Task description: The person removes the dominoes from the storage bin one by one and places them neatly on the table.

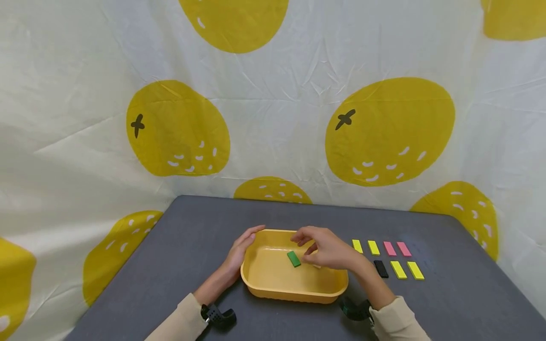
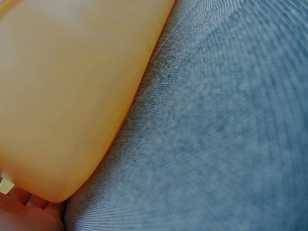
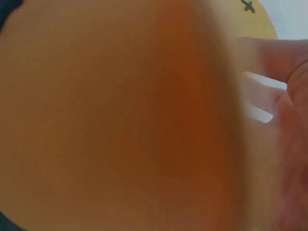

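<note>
A yellow-orange plastic tray sits on the dark table in the head view. My left hand holds its left side, fingers along the outer wall and thumb near the rim. In the left wrist view some left fingers show against the tray wall. Over the tray's right half hovers my right hand, fingers bent loosely and thumb apart, gripping nothing visible. A small green rectangular block lies in the tray just left of those fingertips. Something pale shows partly beneath the hand.
Right of the tray lie two rows of small blocks: several yellow ones, two pink ones and a black one near my right forearm. A white cloth with yellow fruit prints hangs behind the grey table.
</note>
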Motion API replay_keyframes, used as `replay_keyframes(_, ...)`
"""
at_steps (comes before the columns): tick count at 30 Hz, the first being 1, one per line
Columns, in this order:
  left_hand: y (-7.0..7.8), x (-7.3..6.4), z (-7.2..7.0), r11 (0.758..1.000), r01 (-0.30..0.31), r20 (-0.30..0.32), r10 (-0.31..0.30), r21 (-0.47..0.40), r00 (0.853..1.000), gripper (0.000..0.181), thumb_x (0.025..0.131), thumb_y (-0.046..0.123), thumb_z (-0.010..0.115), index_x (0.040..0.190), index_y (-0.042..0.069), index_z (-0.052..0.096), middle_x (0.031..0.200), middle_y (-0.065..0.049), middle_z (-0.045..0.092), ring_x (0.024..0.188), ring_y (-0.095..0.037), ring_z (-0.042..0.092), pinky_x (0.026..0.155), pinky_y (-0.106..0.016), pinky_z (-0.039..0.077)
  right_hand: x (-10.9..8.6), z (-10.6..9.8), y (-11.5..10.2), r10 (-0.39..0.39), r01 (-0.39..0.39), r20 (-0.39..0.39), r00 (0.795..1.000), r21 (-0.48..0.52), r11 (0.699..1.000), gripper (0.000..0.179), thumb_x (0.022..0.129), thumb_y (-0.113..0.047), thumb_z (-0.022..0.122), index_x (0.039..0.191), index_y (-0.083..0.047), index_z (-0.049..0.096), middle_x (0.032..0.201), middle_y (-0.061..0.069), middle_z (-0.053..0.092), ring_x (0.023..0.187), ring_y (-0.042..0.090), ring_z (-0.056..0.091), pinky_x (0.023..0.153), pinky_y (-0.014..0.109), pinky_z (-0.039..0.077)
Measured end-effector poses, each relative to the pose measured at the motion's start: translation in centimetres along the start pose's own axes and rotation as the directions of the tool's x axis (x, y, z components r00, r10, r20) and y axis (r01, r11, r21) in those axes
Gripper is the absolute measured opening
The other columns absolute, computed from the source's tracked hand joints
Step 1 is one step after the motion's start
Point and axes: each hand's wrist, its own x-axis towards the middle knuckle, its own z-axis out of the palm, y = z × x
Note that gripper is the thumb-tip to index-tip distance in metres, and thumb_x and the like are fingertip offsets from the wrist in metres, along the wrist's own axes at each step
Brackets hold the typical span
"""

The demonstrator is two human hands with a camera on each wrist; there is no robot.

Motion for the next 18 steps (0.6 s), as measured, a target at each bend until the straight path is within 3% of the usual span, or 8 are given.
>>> replay_keyframes(8,0.2,-0.1,0.2,1.000,-0.007,-0.008,0.007,0.007,1.000,0.048,0.113,0.026,0.035,0.156,0.006,0.043,0.160,-0.010,0.045,0.144,-0.031,0.047,0.117,-0.043,0.041,1.1,1.8,0.9,0.083,-0.080,0.054,0.995,-0.065,0.995,0.055,0.085,-0.006,0.081,0.136,0.001,0.061,0.137,0.018,0.064,0.126,0.040,0.060,0.093,0.049,0.059)
replay_keyframes(14,0.3,-0.1,0.3,1.000,-0.005,-0.012,0.005,0.012,1.000,0.049,0.113,0.028,0.035,0.157,0.007,0.043,0.161,-0.010,0.045,0.144,-0.031,0.048,0.116,-0.042,0.042,1.3,2.6,1.4,0.106,-0.090,0.076,0.991,-0.191,0.977,0.055,0.081,-0.009,0.083,0.133,-0.002,0.065,0.133,0.013,0.067,0.117,0.033,0.063,0.103,0.054,0.052)
replay_keyframes(18,0.2,-0.1,0.3,1.000,0.000,-0.012,0.000,0.014,1.000,0.049,0.113,0.027,0.035,0.156,0.008,0.044,0.160,-0.011,0.045,0.144,-0.032,0.047,0.116,-0.043,0.042,1.4,3.1,1.6,0.130,-0.104,0.088,0.988,-0.251,0.962,0.053,0.078,-0.006,0.082,0.130,-0.003,0.067,0.128,0.010,0.069,0.109,0.025,0.061,0.103,0.050,0.051)
